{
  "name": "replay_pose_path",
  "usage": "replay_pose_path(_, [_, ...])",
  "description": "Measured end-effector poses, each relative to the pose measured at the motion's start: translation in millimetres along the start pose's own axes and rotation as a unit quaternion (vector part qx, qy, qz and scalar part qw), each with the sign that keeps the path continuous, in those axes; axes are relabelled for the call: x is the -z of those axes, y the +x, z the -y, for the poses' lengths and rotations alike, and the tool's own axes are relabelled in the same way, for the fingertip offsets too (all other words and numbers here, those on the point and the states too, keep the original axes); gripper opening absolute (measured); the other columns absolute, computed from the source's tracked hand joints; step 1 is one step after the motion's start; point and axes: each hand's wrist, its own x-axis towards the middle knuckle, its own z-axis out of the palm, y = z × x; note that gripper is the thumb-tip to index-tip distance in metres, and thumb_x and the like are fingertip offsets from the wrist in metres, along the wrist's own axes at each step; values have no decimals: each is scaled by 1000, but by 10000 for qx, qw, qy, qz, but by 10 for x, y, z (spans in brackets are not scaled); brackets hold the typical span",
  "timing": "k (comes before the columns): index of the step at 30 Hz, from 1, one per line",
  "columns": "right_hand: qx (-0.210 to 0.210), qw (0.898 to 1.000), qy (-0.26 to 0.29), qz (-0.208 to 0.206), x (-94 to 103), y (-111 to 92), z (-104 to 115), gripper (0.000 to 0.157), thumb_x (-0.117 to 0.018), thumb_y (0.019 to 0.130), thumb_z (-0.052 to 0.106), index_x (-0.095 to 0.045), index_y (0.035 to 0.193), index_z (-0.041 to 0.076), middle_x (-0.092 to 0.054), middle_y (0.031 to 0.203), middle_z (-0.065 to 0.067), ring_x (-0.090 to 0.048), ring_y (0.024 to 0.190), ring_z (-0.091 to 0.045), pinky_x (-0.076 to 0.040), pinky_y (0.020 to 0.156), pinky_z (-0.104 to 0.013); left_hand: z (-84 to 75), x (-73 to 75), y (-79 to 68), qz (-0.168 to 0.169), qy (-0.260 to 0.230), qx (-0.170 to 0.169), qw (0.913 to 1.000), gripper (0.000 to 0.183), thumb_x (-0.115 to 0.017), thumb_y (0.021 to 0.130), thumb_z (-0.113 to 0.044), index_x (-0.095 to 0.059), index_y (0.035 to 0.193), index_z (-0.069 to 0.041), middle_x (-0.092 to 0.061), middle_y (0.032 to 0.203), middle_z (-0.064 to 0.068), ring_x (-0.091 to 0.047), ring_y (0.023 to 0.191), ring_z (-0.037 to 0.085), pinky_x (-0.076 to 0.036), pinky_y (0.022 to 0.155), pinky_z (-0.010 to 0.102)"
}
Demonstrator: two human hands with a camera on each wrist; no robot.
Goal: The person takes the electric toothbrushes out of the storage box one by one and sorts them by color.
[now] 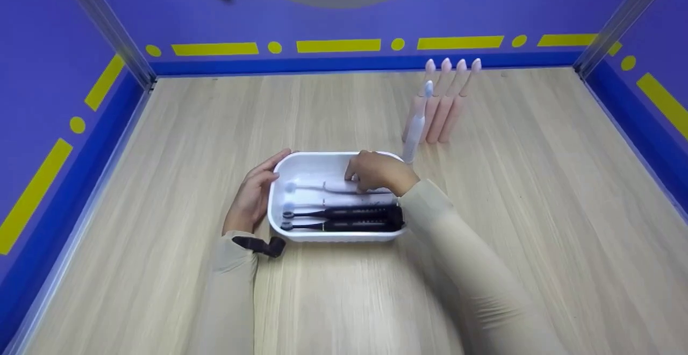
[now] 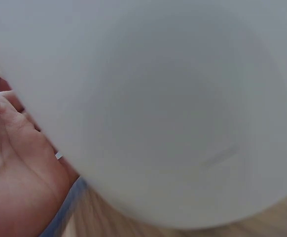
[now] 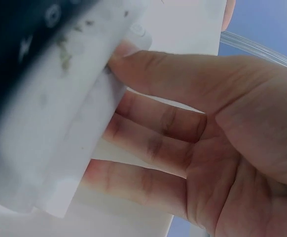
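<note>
A white plastic bin (image 1: pixel 333 236) sits on the table in the middle of the head view. My left hand (image 1: pixel 251 196) holds its left end, thumb at the rim and fingers along the outside; the bin's wall fills most of the left wrist view. Inside lie two black electric toothbrushes (image 1: pixel 357 213) at the near side and two white ones beyond them, heads to the left. My right hand (image 1: pixel 382 171) reaches into the bin from the right. In the right wrist view its thumb and fingers pinch the handle of a white electric toothbrush (image 3: pixel 91 123).
Behind the bin's right corner a white electric toothbrush (image 1: pixel 414 134) stands upright. Just beyond it several pink electric toothbrushes (image 1: pixel 445 115) stand in a row. Blue walls (image 1: pixel 344 21) with yellow markings border the wooden table (image 1: pixel 215 118) at the back and sides.
</note>
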Motion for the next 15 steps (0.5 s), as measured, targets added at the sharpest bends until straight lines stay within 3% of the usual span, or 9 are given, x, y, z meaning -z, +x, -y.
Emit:
replay_pose_path(3, [164,9999,-8,7,-8,2,-15,9,-67,75,2,-62,75,10,-55,72,-1,-45,67,-16,-36,54,-29,5,1,0,-16,75,-3,10000,58,-30,90,6,-28,148,4,-26,157,16,-23,146,20,-15,120,35])
replay_pose_path(6, [316,9995,55,-20,-7,-1,-25,25,-65,74,-1,-47,64,12,-42,65,2,-37,62,-14,-26,50,-27,5,4,2,-25,104,11,9999,58,-30,90,6,-28,148,5,-25,158,16,-22,146,21,-15,121,36])
replay_pose_path(15, [411,9991,100,-39,3,-8,-32,32,-65,74,-2,-40,61,14,-39,63,2,-34,61,-14,-23,49,-27,4,0,10,-126,65,6,9999,58,-31,89,6,-30,147,5,-29,156,14,-26,143,20,-17,120,36])
